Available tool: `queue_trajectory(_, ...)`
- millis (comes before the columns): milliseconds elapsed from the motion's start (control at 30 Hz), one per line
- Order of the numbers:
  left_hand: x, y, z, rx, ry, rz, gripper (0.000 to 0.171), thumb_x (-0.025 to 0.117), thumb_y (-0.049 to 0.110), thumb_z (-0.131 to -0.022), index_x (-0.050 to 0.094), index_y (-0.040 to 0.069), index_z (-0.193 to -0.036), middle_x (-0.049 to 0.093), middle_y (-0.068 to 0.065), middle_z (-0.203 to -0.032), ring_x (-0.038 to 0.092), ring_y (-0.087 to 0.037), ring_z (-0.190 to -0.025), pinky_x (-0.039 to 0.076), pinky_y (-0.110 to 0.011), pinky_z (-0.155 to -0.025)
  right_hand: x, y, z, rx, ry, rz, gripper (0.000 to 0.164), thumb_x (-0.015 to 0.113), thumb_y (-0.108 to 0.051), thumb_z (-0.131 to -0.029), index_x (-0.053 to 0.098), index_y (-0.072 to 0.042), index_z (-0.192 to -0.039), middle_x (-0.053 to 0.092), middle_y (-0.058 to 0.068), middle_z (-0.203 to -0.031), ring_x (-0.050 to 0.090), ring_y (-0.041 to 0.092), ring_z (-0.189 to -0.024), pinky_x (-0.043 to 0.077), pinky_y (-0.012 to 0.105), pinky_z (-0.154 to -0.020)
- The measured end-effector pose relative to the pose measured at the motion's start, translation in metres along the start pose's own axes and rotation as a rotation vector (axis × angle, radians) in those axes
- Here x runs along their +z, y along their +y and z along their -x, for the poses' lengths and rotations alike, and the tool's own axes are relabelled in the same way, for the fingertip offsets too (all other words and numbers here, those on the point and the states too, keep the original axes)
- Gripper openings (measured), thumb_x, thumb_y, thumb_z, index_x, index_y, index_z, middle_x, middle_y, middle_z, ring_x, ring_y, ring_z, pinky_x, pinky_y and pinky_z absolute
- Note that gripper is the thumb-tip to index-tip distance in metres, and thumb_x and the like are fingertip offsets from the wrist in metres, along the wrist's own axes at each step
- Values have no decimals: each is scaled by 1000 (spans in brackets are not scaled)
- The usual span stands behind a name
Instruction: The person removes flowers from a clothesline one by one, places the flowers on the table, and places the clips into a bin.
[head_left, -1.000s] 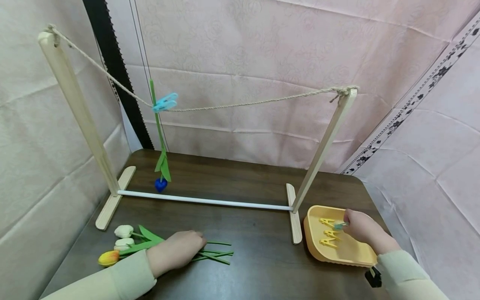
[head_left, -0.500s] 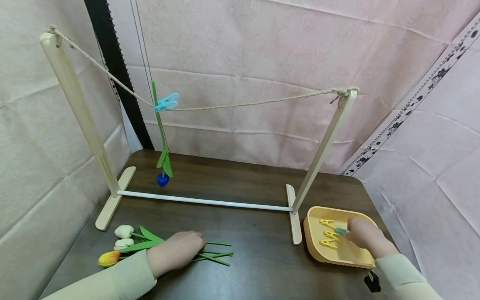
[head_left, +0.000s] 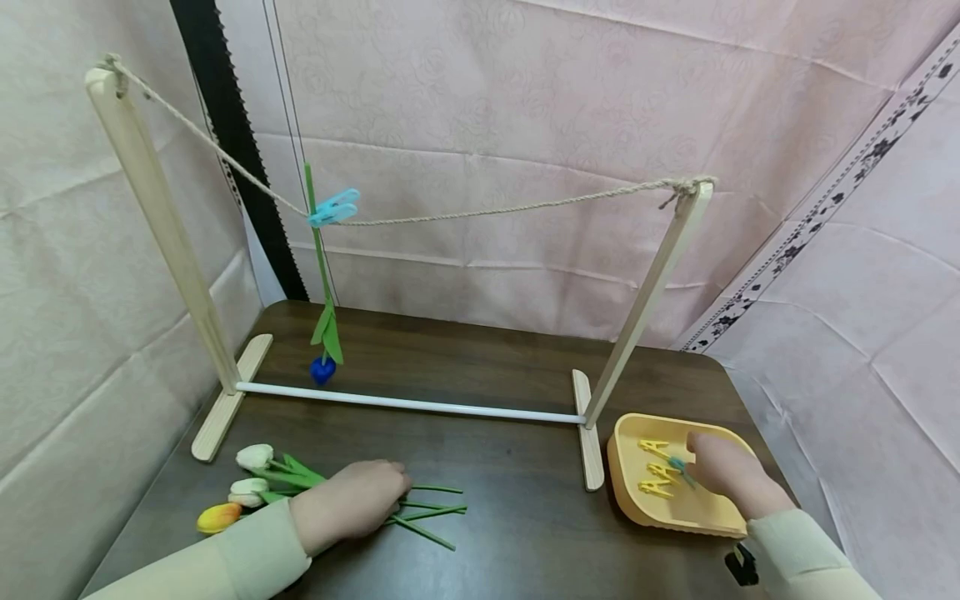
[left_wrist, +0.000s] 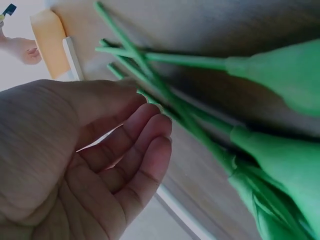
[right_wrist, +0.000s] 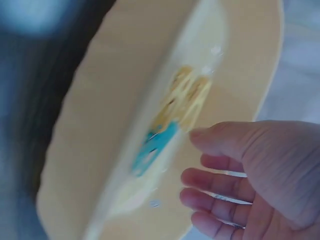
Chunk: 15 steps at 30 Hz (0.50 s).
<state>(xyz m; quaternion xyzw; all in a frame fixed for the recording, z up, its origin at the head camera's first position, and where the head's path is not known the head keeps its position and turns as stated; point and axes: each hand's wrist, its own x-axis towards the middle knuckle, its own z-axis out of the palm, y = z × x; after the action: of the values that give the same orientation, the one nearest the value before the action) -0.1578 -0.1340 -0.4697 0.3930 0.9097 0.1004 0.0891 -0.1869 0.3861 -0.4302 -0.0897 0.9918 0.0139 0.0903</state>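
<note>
My left hand is on the tulip stems at the front left, and in the left wrist view its thumb and curled fingertips pinch at a green stem. Two white tulips and a yellow-orange tulip point left from under it. My right hand is over the yellow tray, fingers loosely bent and apart. Just off its thumb tip lies a blue clothespin, among yellow clothespins. On the rope, another blue clothespin holds a blue tulip upside down.
Two wooden posts on flat feet carry the rope. A white rod joins them low over the brown table. Pale cloth hangs behind and at both sides. A small black object is by the right cuff.
The right hand has let go of the blue clothespin, which now lies turned in the tray beside the yellow ones. Under the left hand, the white tulips and a stem have shifted slightly.
</note>
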Motion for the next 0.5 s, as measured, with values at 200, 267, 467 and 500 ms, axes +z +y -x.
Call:
queue_trajectory(200, -6, -4, 0, -7, 12, 56, 15, 71, 19, -89, 61, 18, -78, 48, 10, -72, 48, -6, -63, 46, -29, -57, -23, -36, -8, -72, 73, -42, 25, 72, -13, -83, 62, 3, -99, 67, 14, -88, 64, 28, -75, 52, 47, -69)
queue_trajectory(267, -10, -5, 0, -8, 14, 72, 14, 71, 20, -89, 61, 19, -79, 47, 11, -73, 46, -5, -63, 45, -29, -57, -33, -50, -11, -102, 98, -54, 26, 73, -14, -84, 61, 2, -101, 67, 16, -92, 65, 32, -81, 52, 49, -69)
queue_trajectory(467, -30, -7, 0, -13, 75, 75, 11, 70, 22, -90, 64, 15, -84, 51, 8, -77, 48, -6, -66, 46, -28, -57, -55, -90, -20, -200, 257, -40, 21, 75, -19, -84, 63, -7, -98, 67, 8, -91, 66, 29, -82, 52, 48, -67)
queue_trajectory(500, -34, -8, 0, -15, 94, 68, 11, 69, 22, -91, 65, 14, -86, 52, 7, -79, 50, -6, -67, 47, -29, -59, -59, -96, -21, -230, 298, -42, 22, 75, -19, -84, 64, -8, -98, 68, 7, -91, 66, 28, -83, 52, 47, -68)
